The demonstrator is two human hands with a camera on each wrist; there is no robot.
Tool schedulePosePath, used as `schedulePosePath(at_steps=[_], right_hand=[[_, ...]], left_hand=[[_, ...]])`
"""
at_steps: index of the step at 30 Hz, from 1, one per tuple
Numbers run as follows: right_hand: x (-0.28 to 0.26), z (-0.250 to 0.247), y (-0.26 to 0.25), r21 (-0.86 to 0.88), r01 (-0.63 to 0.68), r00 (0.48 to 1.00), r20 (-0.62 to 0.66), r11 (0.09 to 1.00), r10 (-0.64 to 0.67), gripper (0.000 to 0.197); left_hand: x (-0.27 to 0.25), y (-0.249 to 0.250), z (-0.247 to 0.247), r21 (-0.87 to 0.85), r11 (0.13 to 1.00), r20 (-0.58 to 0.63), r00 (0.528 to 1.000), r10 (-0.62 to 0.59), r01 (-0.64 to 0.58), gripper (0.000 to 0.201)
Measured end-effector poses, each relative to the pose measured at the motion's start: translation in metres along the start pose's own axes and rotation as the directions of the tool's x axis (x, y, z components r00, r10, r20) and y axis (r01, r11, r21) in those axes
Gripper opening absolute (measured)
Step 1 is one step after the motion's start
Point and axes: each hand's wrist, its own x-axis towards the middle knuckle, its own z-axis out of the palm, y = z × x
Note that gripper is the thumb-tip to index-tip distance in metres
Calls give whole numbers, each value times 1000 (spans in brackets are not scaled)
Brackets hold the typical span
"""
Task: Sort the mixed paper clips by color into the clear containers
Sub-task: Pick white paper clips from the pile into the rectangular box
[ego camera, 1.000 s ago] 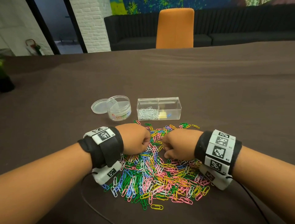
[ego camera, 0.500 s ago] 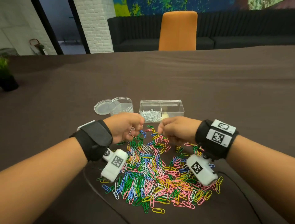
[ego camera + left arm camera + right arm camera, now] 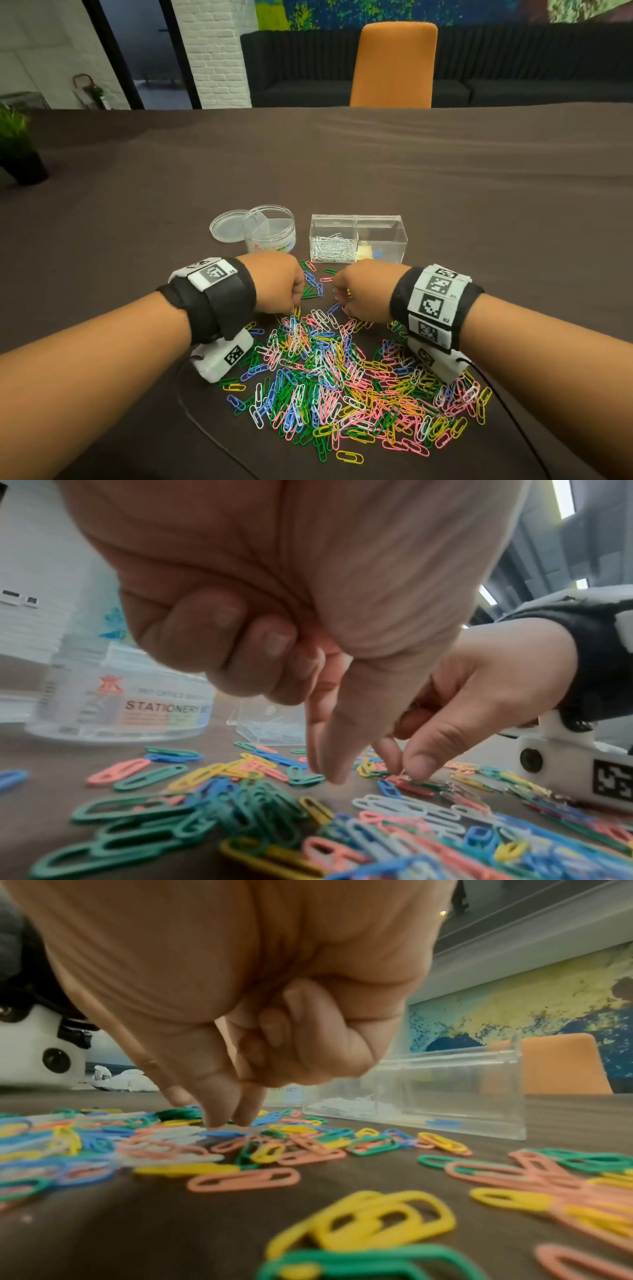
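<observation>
Paper clips [image 3: 342, 377] in pink, green, yellow, blue and white, heaped loose on the dark tabletop [image 3: 479, 205], far edge of the heap right under both grips. Left hand [image 3: 277, 284] knuckles-up, three fingers curled into the palm, thumb and forefinger pointed down with tips at the tabletop among green and yellow clips; cannot tell whether anything is pinched between them. Right hand [image 3: 363, 291] just beside it, likewise curled, thumb and forefinger tips down at a blue clip [image 3: 222, 1133]; cannot tell whether actually gripped or only touched. Black wrist straps with white square code tags on both forearms, lettering on them too small to read. Just beyond the left hand, a round clear tub [image 3: 270, 236], open, divided inside, labelled "STATIONERY SET" under a red logo, smaller print blurred; its clear lid [image 3: 226, 228] flat on the tabletop, touching the tub's left side. Beyond the right hand, a clear rectangular box [image 3: 356, 216] in two compartments: white clips [image 3: 330, 251] piled in the left one, something pale yellow and one blue clip in the right. Farther off, an orange chair [image 3: 394, 65] at the tabletop's far edge.
</observation>
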Motion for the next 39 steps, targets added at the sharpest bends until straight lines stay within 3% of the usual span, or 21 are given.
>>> schedulePosePath(at_steps=[4, 8, 17, 22, 25, 27, 28, 30, 35, 36, 39], right_hand=[[1, 1, -11, -47, 28, 999, -39, 999, -29, 22], [8, 4, -18, -70, 26, 999, 45, 997, -23, 27], [11, 12, -14, 93, -55, 997, 60, 994, 49, 23], [10, 10, -11, 129, -42, 998, 61, 991, 34, 20], [12, 1, 2, 456, -103, 994, 24, 884, 104, 17], [12, -5, 10, 707, -135, 988, 47, 694, 145, 14], [10, -7, 12, 776, -130, 989, 55, 618, 139, 10], [8, -8, 14, 818, -111, 993, 69, 565, 97, 12], [16, -3, 16, 806, -115, 991, 136, 581, 8, 27], [18, -4, 15, 774, -120, 990, 139, 622, 19, 26], [22, -3, 11, 512, -52, 998, 47, 858, 32, 13]], left_hand=[[3, 9, -2, -38, 999, -85, 996, 18, -22, 13], [7, 20, 4, -2, 998, -62, 996, 65, -65, 12], [3, 10, 7, -79, 989, -11, 993, 121, -122, 7], [3, 10, 8, -48, 989, -68, 989, 135, -138, 9], [4, 10, 9, -33, 990, -65, 989, 135, -137, 15], [5, 9, 8, -34, 989, -51, 989, 141, -143, 15], [4, 9, 8, -29, 988, -49, 988, 150, -151, 14], [3, 8, 7, -2, 983, -54, 982, 182, -183, 11], [0, 1, 12, 62, 967, -77, 965, 251, -246, 7], [0, -1, 13, 29, 971, -76, 968, 239, -237, 6], [2, -8, 11, -208, 965, -107, 984, 139, -159, 6]])
